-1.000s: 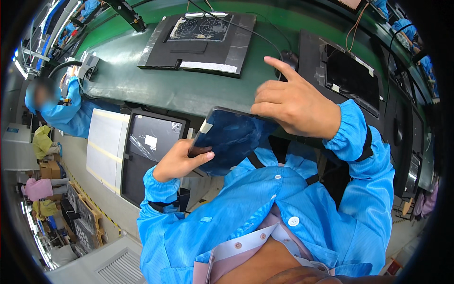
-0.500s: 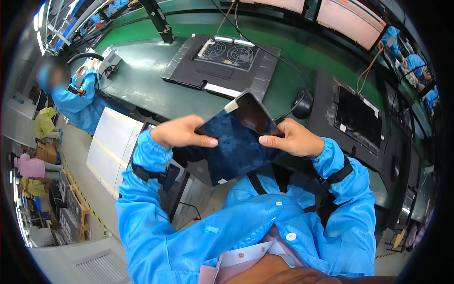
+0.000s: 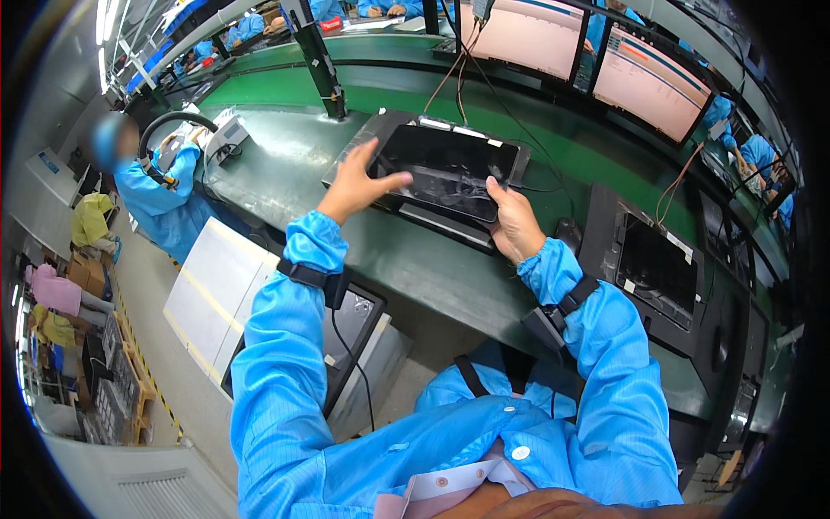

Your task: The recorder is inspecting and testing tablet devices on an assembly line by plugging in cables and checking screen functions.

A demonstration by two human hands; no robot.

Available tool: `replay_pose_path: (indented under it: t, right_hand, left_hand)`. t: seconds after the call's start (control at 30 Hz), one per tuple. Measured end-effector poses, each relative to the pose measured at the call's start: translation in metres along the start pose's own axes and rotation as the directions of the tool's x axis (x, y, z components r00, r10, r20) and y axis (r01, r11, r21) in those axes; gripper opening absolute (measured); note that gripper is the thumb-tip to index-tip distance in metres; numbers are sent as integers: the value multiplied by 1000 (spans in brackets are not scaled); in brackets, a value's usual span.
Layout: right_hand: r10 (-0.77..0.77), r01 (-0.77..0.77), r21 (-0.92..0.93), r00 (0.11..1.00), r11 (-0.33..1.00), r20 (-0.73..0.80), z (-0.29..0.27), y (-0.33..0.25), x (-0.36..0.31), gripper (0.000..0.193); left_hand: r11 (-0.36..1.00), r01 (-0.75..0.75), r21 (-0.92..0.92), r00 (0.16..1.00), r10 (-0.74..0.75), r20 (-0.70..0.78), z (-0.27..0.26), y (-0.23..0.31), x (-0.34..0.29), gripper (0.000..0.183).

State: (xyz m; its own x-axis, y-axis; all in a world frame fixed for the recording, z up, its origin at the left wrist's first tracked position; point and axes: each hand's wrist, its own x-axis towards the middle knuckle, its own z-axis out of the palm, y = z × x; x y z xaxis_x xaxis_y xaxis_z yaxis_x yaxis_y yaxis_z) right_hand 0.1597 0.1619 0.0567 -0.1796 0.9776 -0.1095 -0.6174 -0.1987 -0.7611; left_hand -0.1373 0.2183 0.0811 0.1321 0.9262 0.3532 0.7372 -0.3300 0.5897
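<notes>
l hand (image 3: 353, 183) at l end of dark tablet (image 3: 445, 171), fingers spread wide, thumb well apart & over the screen; can't tell if thumb touches. r hand (image 3: 517, 223) at near r corner, thumb on top of edge, other fingers mostly hidden under/behind it, so pinch grip on tablet there. tablet lies screen up over blk fixture (image 3: 344, 164) on green bench (image 3: 406, 270), covering most of it; can't tell if fully seated, near edge looks a bit proud. glossy, w/ creased film-like streaks mid-screen. blk mouse (image 3: 568, 233) just r of r hand. further r, 2nd blk fixture (image 3: 603, 227) w/ dark panel (image 3: 654, 262) in it. 2 lit monitors (image 3: 653, 82) at back. bench l: grey box (image 3: 230, 134) w/ cable, nr co-worker (image 3: 164, 195) in blue. wht board (image 3: 216, 298) w/ tape strips below l side of bench.
</notes>
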Motion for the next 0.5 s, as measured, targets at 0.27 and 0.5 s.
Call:
replay_pose_path:
  t: [0.27,0.5]
  right_hand:
    - [42,-36,78,996,996,-78,-5,-1,24,30]
    - [231,-242,-909,958,340,-169,-7,-61,10,63]
  left_hand:
    - [976,21,218,988,-53,143,33,5,6,109]
    - [970,-14,242,994,-13,110,39,-12,11,111]
